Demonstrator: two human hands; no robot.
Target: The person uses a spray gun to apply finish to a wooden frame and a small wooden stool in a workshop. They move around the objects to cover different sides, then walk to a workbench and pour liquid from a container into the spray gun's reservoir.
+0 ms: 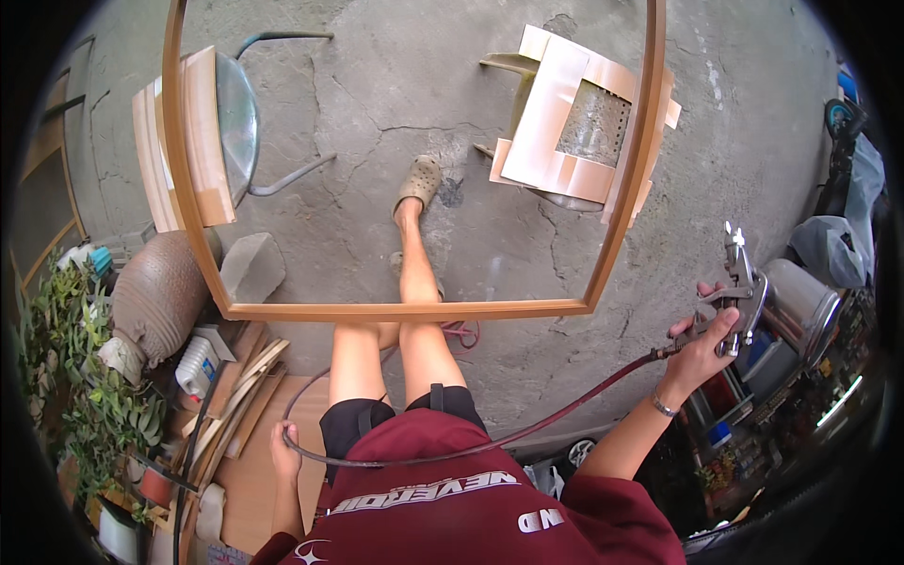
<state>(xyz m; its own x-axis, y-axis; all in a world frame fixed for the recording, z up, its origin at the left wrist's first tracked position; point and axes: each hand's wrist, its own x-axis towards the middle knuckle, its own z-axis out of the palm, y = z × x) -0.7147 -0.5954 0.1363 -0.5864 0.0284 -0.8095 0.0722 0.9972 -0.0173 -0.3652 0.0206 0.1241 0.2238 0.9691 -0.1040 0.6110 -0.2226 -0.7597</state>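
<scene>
So the spray gun point(739, 292) is gripped tight in the right hand point(702, 348), off to the right of the wooden frame point(405, 309), nozzle upward. The red hose point(527, 428) is looped through the closed left hand point(284, 450), down low.

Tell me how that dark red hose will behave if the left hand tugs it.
Likely floppy: the hose sags in a loose curve between left hand and right hand. A tug could probably pull on the spray gun it feeds.

An outdoor woodworking yard: a bare wooden frame point(414, 309) propped over cracked concrete floor point(395, 85), timber offcuts point(235, 395) stacked nearby, potted plants point(85, 377) alongside.
</scene>
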